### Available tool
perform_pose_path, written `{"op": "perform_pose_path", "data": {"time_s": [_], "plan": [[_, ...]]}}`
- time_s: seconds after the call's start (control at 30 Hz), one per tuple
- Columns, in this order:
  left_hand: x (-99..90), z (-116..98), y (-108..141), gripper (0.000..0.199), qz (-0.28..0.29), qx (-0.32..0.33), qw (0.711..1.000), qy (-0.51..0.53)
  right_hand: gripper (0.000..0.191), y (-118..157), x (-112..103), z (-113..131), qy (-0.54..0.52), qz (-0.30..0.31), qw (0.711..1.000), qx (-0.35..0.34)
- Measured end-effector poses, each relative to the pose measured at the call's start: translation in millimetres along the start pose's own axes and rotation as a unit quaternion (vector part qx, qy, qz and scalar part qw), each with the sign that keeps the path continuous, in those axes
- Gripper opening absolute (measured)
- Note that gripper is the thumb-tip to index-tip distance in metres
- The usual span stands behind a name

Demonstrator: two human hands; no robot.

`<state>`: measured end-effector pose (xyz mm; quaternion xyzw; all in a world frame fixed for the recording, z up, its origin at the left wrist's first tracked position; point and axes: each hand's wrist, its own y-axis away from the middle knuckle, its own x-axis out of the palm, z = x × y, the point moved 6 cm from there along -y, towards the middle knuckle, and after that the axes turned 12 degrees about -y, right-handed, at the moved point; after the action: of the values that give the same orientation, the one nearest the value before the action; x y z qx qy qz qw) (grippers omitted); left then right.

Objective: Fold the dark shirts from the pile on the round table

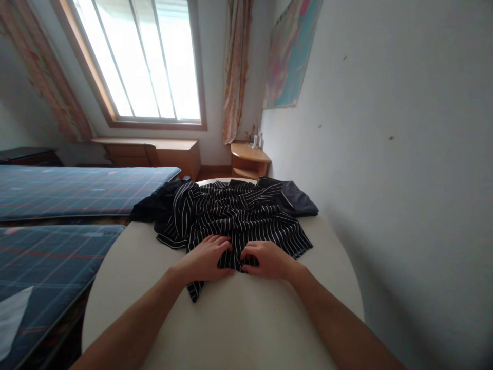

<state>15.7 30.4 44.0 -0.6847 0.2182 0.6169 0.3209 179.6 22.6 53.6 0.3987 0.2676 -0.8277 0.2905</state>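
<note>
A black shirt with thin white stripes (231, 213) lies crumpled across the far half of a round white table (246, 318). Its near edge reaches toward me, and one striped corner hangs lower at the left. My left hand (210, 258) rests on that near edge, fingers laid over the cloth and thumb apart on the tabletop side. Close beside it, my right hand (267, 259) touches the same edge with bent fingers, a gap showing between them and the thumb. Both hands look open, with no cloth visibly gripped.
Dark folded cloth (298, 199) lies at the shirt's right, and a black cloth (156, 203) at its left. Plaid mattresses (69, 257) stand left of the table. A white wall (404, 205) runs along the right. Behind are a wooden desk (173, 146) and corner shelf (250, 152).
</note>
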Motion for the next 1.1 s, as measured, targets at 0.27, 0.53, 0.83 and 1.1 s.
{"op": "perform_pose_path", "data": {"time_s": [0.27,0.53,0.83,1.1], "plan": [[9.7,-8,-1,0.060,0.034,0.031,0.999,0.017,0.008,1,-10,4,0.013,-0.062,0.998,-0.009],[-1.6,8,2,0.053,0.047,0.005,0.997,0.056,0.018,-1,6,3,-0.016,0.015,0.999,-0.025],[-5.7,20,-1,0.032,0.018,-0.015,0.999,0.026,0.016,-3,8,-7,-0.035,0.014,0.999,-0.010],[-10.8,-4,2,0.040,0.048,0.013,0.998,0.031,0.023,0,-2,-19,-0.062,-0.011,0.998,0.019]]}}
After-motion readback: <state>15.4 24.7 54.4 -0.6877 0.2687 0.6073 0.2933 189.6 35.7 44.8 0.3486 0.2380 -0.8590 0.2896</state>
